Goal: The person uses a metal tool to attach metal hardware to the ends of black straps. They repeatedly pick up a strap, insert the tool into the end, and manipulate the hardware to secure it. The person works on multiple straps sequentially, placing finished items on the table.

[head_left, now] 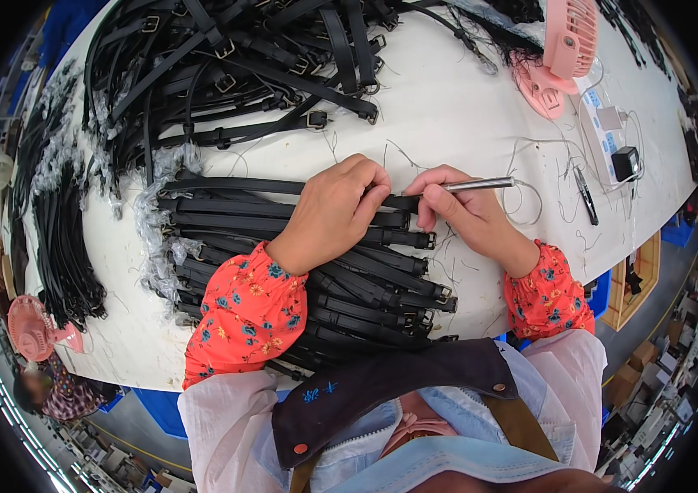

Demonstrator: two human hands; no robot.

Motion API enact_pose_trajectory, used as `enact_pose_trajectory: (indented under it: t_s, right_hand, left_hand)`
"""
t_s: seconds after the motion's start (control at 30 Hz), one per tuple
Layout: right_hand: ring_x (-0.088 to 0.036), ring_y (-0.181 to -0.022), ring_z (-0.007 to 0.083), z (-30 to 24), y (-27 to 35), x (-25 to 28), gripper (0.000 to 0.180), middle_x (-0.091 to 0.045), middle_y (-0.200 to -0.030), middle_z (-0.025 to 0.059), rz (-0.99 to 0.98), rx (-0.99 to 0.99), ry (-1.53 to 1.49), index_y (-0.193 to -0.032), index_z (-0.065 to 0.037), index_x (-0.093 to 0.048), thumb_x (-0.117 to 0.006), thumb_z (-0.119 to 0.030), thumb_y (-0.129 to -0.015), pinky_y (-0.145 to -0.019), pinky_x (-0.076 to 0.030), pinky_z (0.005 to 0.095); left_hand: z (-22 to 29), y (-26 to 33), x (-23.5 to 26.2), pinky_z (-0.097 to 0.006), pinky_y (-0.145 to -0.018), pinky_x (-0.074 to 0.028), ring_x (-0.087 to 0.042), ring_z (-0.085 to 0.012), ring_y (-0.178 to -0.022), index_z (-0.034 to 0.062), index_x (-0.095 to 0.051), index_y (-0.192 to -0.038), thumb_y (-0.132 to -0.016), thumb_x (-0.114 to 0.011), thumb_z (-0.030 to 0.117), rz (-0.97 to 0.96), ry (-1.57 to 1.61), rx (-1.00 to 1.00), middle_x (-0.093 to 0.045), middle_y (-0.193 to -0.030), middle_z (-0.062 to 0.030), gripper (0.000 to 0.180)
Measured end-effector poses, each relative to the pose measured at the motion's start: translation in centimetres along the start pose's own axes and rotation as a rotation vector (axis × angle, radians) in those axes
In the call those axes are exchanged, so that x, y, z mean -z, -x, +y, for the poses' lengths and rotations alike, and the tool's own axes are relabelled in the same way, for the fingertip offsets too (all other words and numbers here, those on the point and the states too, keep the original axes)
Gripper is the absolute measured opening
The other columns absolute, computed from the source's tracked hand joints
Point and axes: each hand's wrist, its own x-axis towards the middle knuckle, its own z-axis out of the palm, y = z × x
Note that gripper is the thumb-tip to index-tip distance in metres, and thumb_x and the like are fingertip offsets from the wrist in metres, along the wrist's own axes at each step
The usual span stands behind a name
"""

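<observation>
- I see a black strap (402, 201) lying on top of a row of black straps (341, 271) at the middle of the white table (447, 107).
- My left hand (337, 209) presses flat on it, fingers curled over the strap's end.
- My right hand (460, 205) pinches a silver pen-like tool (480, 184), its tip at the strap; the contact point is hidden by fingers.
- My forearms cover part of the row.
- A tangled pile of buckled straps (234, 66) lies beyond, cut off at the top.
- Crumpled clear plastic wrap (152, 222) borders the row's left.
- A pink fan (562, 49) stands to the upper right.
- Loose threads litter the table.
</observation>
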Motion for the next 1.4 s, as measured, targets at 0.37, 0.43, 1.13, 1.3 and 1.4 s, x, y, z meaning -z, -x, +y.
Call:
enact_pose_trajectory:
  t_s: [0.37,0.43,1.13,1.3,1.4]
  right_hand:
    - [-0.063,-0.079,0.0084,0.1,0.0,0.1,0.031,-0.065,-0.086,0.0031,0.023,0.056,-0.01,-0.12,-0.002,-0.062,-0.05,-0.029,-0.111,-0.072,-0.052,0.0247]
    - [-0.062,-0.079,0.0086,0.3,0.0,0.3,0.032,-0.065,-0.086,0.0034,0.049,0.106,-0.003,-0.12,-0.001,-0.062,-0.05,-0.03,-0.111,-0.072,-0.052,0.0251]
    - [-0.064,-0.081,0.0098,0.0,0.4,0.2,0.03,-0.067,-0.088,0.0046,0.023,0.214,0.061,-0.121,0.0,-0.061,-0.048,-0.025,-0.111,-0.075,-0.053,0.0267]
    - [-0.064,-0.081,0.0101,-0.1,0.2,0.1,0.03,-0.067,-0.088,0.0048,0.008,0.172,0.029,-0.121,0.0,-0.061,-0.048,-0.025,-0.111,-0.075,-0.053,0.0269]
    - [-0.064,-0.081,0.0104,0.1,0.2,0.0,0.031,-0.067,-0.088,0.005,0.005,0.15,0.024,-0.122,0.0,-0.061,-0.048,-0.025,-0.111,-0.076,-0.053,0.027]
  left_hand:
    - [0.0,0.0,0.2,-0.035,-0.074,-0.049,-0.061,-0.0266,-0.081,0.0024,-0.064,-0.099,-0.09,-0.07,0.004,0.149,0.05,0.023,-0.064,-0.105,-0.0085,0.011]
    - [-0.5,0.1,0.3,-0.036,-0.08,-0.049,-0.061,-0.0273,-0.088,0.0041,-0.065,-0.098,-0.086,-0.073,0.003,0.194,-0.234,-0.183,-0.064,-0.11,-0.007,0.014]
    - [0.1,0.5,0.7,-0.03,-0.065,-0.05,-0.059,-0.0191,-0.069,0.002,-0.066,-0.099,-0.086,-0.074,-0.003,0.015,0.075,0.042,-0.062,-0.098,-0.0079,0.016]
    - [-0.9,0.8,-0.1,-0.036,-0.071,-0.052,-0.062,-0.0281,-0.08,0.0007,-0.067,-0.098,-0.084,-0.075,-0.002,0.089,-0.162,-0.196,-0.065,-0.099,-0.0103,0.016]
    - [-0.5,0.5,0.0,-0.039,-0.075,-0.051,-0.062,-0.0321,-0.086,0.001,-0.065,-0.095,-0.084,-0.074,-0.002,0.066,-0.162,-0.175,-0.065,-0.096,-0.0117,0.015]
